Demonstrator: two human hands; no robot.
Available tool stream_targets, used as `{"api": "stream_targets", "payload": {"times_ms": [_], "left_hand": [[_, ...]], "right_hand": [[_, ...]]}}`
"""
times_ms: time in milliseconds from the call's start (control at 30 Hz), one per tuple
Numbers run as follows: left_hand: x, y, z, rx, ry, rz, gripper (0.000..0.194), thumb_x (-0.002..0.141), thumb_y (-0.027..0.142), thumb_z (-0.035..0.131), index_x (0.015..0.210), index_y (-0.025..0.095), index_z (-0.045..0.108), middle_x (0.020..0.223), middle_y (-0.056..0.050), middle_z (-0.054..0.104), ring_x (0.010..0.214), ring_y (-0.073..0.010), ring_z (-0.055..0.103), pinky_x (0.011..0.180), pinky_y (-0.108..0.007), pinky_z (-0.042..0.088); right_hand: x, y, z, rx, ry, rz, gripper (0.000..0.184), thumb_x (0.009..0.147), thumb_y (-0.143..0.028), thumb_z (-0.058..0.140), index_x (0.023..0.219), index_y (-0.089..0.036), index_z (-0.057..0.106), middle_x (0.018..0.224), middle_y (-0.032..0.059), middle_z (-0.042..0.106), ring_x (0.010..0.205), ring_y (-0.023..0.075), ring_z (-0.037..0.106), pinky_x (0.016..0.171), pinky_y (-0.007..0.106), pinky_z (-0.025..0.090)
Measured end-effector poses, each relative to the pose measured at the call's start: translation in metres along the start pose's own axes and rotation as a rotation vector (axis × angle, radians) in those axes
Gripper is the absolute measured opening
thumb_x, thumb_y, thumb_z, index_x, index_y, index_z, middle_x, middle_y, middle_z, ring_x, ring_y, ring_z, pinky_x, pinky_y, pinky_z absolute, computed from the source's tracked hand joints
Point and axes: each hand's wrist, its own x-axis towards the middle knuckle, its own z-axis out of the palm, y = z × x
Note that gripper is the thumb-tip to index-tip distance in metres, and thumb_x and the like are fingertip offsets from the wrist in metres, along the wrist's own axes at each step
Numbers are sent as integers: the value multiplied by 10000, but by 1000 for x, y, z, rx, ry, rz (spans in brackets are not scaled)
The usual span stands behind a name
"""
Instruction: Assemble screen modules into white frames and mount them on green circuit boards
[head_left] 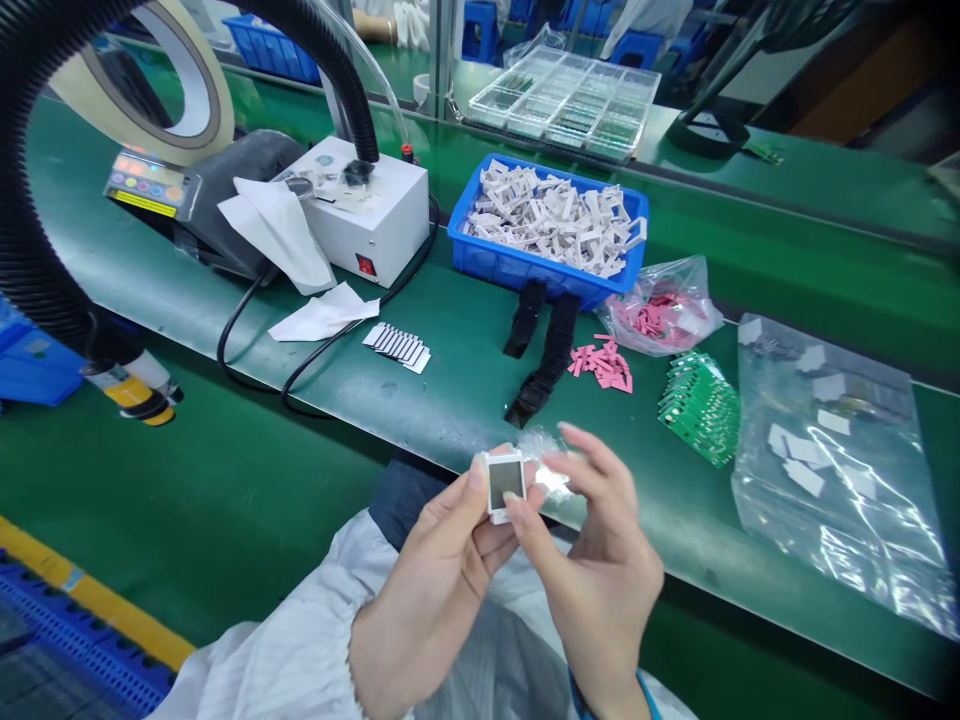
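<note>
At lower centre, the left hand (439, 575) pinches a small, squarish, grey-faced white plastic piece (505, 478); the half-open right hand (600, 555) thumbs its edge.

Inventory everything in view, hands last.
Screen: 1, white-grey, lower centre
Parts bin: 1, blue, centre
Plastic parts: many, white, in parts bin
Stacked pieces: 2 rows, black, before parts bin
Strips: many, pink, loose and bagged
Bags: 2, clear, right
Flat pieces: several, white, larger bag
Circuit boards: several, green, beside larger bag
Cards: several, white-black, left of centre
Switch box: 1, white, left
Sheets: 2+, white, by switch box
Tape roll: 1, cream, upper left
Machine: 1, dark grey, below tape roll
Hose: 1, black, left
Tray: 1, clear, behind parts bin
Other bins: 2+, blue, left
Crumpled film: 1, clear, behind screen
Bench: 1, green, middle
Left hand: 1, bare, holding screen
Right hand: 1, bare, touching screen
</note>
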Motion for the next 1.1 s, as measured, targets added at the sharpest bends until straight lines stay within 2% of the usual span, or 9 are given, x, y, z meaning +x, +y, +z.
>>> {"api": "stream_targets", "payload": {"times_ms": [67,133,233,333,467,600,800,967,1100], "left_hand": [[-1,-1,0,-4,10,-13,228,865,347,565,912,192,726,960,-16,730,846,-98,664,831,-197,487],[-2,-2,-1,11,-19,-28,235,863,355,566,910,194,729,960,-17,732,845,-102,668,824,-196,491],[-2,-5,-3,55,-103,-35,226,861,345,570,906,196,733,936,-20,736,848,-112,670,820,-199,488],[-2,-6,-5,114,-123,-15,264,874,373,537,879,198,734,895,-29,734,881,-134,661,845,-234,480],[-2,-7,-8,209,-163,52,341,815,486,568,953,215,724,993,-44,713,944,-165,633,862,-263,460],[-1,-10,-10,311,-164,107,321,746,441,671,958,208,726,968,-50,711,915,-170,619,834,-260,446],[-2,-10,-9,216,-173,12,188,776,391,661,801,226,749,857,-10,719,847,-131,614,783,-230,445],[-2,-4,-10,265,-261,-62,194,746,399,689,768,218,756,800,-38,736,885,-184,648,863,-294,435],[5,5,-14,391,-292,-84,330,626,390,780,903,217,741,810,-44,745,835,-165,673,819,-267,459]], "right_hand": [[1,-2,0,5,59,-17,472,685,-227,723,1123,-262,550,1299,55,478,1170,223,494,882,353,445],[3,-4,-1,35,48,-59,522,690,-209,719,1169,-268,517,1300,51,485,1196,216,483,929,360,443],[9,-8,-5,43,-104,-72,400,737,-218,687,1119,-262,575,1157,32,601,1084,172,568,894,321,483],[17,-10,-9,27,-230,-57,140,770,-245,661,909,-236,674,888,8,693,845,137,642,750,277,511],[24,-9,-11,41,-222,-82,46,766,-244,662,750,-211,689,763,5,704,717,131,649,688,283,502],[21,-5,-10,29,-177,-159,29,752,-193,672,758,-221,679,773,-10,707,698,128,647,704,304,485],[15,3,-14,158,-205,-231,171,746,-98,660,835,-244,663,842,-25,704,788,141,649,748,326,469],[21,5,-27,186,-309,-377,272,744,-128,685,965,-284,661,930,-25,697,820,148,642,758,340,470],[32,0,-49,-27,-437,-521,422,729,-183,711,1126,-282,609,1011,-8,685,883,161,624,769,334,453]]}}
